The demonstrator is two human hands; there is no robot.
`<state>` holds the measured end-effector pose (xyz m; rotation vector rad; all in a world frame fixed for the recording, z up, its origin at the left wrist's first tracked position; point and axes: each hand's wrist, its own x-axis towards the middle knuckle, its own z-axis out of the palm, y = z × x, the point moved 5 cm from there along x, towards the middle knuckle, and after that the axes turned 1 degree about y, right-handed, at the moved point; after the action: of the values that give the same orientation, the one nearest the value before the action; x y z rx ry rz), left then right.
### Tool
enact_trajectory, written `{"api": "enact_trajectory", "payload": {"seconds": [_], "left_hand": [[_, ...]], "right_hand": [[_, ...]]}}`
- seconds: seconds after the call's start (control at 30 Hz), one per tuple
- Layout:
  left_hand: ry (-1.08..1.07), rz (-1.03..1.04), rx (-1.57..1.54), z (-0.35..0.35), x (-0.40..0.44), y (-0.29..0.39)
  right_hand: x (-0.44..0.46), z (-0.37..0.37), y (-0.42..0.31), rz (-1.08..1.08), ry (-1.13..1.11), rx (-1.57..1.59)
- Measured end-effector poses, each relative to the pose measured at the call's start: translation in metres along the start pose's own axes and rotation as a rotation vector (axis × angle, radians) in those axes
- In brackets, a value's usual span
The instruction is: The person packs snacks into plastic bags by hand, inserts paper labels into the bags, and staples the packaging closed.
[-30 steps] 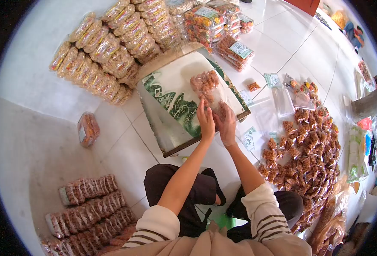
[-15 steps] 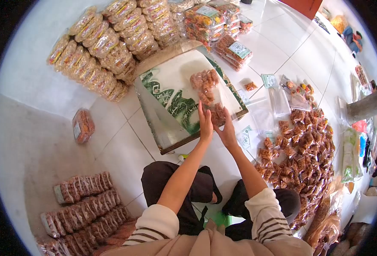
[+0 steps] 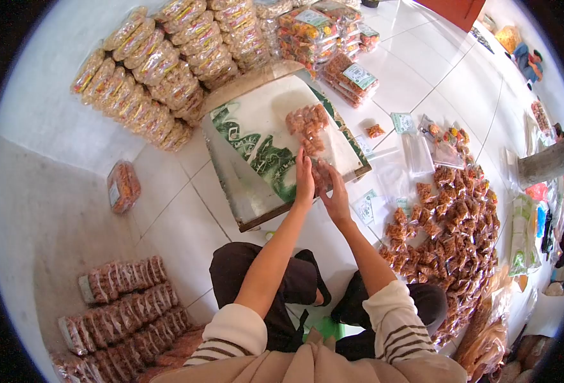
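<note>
A clear plastic bag of reddish-brown snack packets (image 3: 307,121) lies on the low table (image 3: 256,108), which has a white and green top. My left hand (image 3: 305,180) presses against the left side of the bag's near end, fingers stretched forward together. On the opposite side my right hand (image 3: 337,196) grips the same end, its fingers partly curled. Brown packets show between the two hands; the right thumb meets the bag close to my left hand. Parts of both hands' fingertips are hard to make out against the bag.
A heap of small snack packets (image 3: 461,236) spreads over the floor at right, beside empty clear bags (image 3: 394,172) and printed labels (image 3: 365,205). Packed noodle-like bundles (image 3: 160,70) stand along the left wall. Filled bags (image 3: 119,319) lie at lower left, others (image 3: 351,80) behind the table.
My right hand has shifted slightly left and closer to my left hand, squeezing the near end of the bag. The bag stays in nearly the same place on the table.
</note>
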<state>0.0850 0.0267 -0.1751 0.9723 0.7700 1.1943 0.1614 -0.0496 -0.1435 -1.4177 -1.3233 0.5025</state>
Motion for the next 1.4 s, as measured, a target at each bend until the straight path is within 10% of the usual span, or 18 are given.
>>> {"api": "enact_trajectory", "payload": {"seconds": [0.53,0.7,1.4], "left_hand": [[0.185,0.486,0.881,0.014,0.011,0.033],[-0.291,0.744,1.336,0.037,0.052,0.061],[-0.546,0.735,1.276,0.045,0.068,0.050]], "right_hand": [[0.018,-0.011,0.005,0.075,0.410,-0.207],[0.022,-0.011,0.007,0.066,0.426,-0.231],[0.029,-0.016,0.024,0.091,0.444,-0.163]]}}
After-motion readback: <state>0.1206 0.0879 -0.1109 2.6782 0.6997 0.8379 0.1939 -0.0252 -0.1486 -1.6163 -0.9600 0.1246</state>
